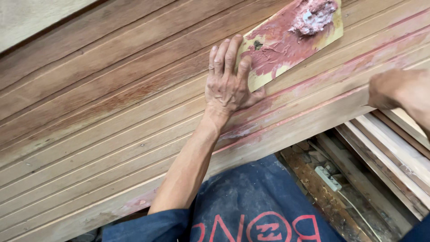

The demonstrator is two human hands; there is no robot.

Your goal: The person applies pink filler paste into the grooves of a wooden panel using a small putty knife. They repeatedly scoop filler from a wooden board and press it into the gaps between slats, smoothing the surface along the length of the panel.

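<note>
Your left hand [228,83] lies flat on the grooved wooden panel [112,112], palm down. Fingers are straight and close together, thumb spread out to the right. The fingertips overlap the lower-left end of the yellow board [322,36] and press on it. It pinches nothing and wraps around nothing, just a flat open palm.

The yellow board lies tilted on the panel at top centre, running up and right from your fingertips. It is smeared with reddish-pink filler [280,47]. A thicker lump of filler [313,15], pink with a whitish patch, sits at the board's upper end near the frame's top edge.

Your right hand [396,92] is at the right edge, blurred, at the panel's front edge [313,118]. I cannot tell whether its fingers are spread or pressed together, or whether it holds anything.

The panel fills most of the view, with long parallel grooves running lower left to upper right. Pink filler streaks follow the grooves and the front edge between your two hands, with a paler smear just below the left wrist.

Below the panel are your dark blue clothing [251,201], stacked timber strips [394,152] at lower right, and a white power strip [328,178] on the floor among the scrap wood.
</note>
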